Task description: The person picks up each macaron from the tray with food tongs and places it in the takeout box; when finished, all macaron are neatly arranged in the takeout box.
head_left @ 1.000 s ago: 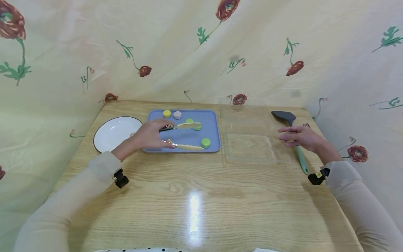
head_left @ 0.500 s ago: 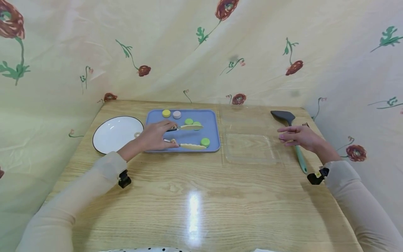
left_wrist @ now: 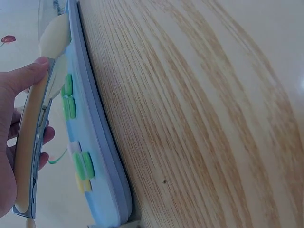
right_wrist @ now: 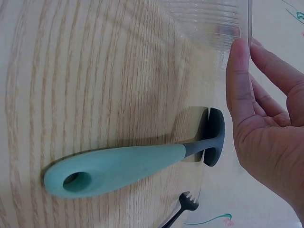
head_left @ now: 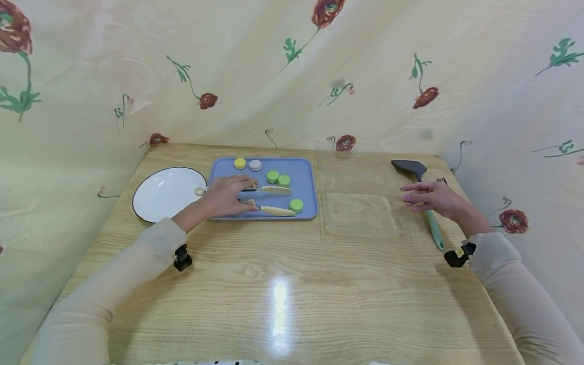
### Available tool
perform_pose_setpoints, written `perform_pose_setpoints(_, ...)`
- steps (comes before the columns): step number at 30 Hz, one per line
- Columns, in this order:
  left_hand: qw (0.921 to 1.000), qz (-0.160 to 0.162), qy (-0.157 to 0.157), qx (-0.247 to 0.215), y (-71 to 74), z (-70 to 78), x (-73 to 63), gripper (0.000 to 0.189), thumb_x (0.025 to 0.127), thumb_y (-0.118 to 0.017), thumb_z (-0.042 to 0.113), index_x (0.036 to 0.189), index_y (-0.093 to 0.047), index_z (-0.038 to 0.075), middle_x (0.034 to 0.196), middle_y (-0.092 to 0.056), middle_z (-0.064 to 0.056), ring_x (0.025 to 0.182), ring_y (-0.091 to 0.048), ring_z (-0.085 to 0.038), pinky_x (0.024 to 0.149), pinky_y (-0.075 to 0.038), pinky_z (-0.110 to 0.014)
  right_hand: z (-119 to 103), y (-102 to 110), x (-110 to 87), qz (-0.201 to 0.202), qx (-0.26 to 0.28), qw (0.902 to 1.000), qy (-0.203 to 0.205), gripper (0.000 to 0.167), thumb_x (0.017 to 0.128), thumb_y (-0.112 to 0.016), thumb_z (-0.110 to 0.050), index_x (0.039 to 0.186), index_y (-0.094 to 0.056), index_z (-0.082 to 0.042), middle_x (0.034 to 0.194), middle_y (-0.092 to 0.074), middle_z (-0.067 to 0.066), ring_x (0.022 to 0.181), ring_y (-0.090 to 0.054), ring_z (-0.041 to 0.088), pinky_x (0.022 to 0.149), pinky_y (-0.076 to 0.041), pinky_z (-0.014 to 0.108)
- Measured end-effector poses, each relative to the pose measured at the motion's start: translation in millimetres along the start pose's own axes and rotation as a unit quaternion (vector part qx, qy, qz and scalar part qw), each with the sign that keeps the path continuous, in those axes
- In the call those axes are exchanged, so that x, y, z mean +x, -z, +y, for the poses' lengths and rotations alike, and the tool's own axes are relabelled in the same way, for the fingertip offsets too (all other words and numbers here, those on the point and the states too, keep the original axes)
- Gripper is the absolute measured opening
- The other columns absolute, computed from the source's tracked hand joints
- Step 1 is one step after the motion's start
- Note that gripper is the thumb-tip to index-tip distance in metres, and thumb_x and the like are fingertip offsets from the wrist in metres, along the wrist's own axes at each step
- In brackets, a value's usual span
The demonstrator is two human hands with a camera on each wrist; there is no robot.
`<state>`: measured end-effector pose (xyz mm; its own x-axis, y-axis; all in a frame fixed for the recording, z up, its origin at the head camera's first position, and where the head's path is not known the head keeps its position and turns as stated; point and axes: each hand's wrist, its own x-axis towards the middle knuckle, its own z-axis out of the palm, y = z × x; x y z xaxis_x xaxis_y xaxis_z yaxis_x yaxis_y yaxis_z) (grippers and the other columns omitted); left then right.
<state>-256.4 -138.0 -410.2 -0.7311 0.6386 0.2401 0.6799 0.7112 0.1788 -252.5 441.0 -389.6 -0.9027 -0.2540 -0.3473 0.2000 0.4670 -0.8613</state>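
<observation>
My left hand (head_left: 223,195) grips a pair of tongs (left_wrist: 29,137) with tan handle panels, metal edges and cream tips. Its two arms stand apart above a blue tray (head_left: 311,177). A green macaron (head_left: 296,206) lies beside the end of the nearer tip; whether they touch I cannot tell. Two more green macarons (head_left: 278,179) lie just beyond the farther tip, and a yellow macaron (head_left: 240,163) and a pale lilac macaron (head_left: 255,165) sit at the tray's back left. On the right, my right hand (right_wrist: 266,104) pinches the upright edge of a clear plastic container (right_wrist: 209,19) between thumb and fingers.
Left of the tray stands a white plate (head_left: 166,190) with a dark rim, partly behind the tongs' ring end. A spatula (right_wrist: 114,168) with a mint handle and a dark fork (right_wrist: 187,202) lie by the right hand. Floral cloth (head_left: 255,76) hangs behind the table.
My left hand has shifted slightly right, and the tips of the tongs have drawn nearer each other. The two middle green macarons now show uncovered. The right hand keeps its place.
</observation>
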Motion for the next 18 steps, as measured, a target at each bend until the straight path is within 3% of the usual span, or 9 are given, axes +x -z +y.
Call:
perform_pose_setpoints(6,0.9999,0.005,-0.006,-0.014,-3.5,-0.7,2.5,0.07,0.083,-0.081,0.052,0.134,-0.066,0.006,0.125,-0.072,-0.009,0.103,-0.072,-0.027,0.081,-0.059,-0.044,-0.2,0.5,-0.8,-0.005,-0.005,1.0,0.003,0.06,0.106,-0.056,-0.015,0.152,-0.03,0.014,0.108,-0.076,-0.01,0.101,-0.073,0.007,0.084,-0.06,0.028)
perform_pose_setpoints(18,0.9991,0.005,-0.011,-0.041,-8.1,-3.2,7.5,0.062,0.084,-0.082,0.047,0.131,-0.069,0.008,0.115,-0.073,-0.004,0.086,-0.069,-0.017,0.071,-0.055,-0.037,-1.1,0.5,-0.8,-0.007,0.003,1.0,-0.005,0.059,0.106,-0.057,-0.016,0.151,-0.032,0.013,0.109,-0.076,-0.008,0.102,-0.073,0.008,0.084,-0.06,0.026)
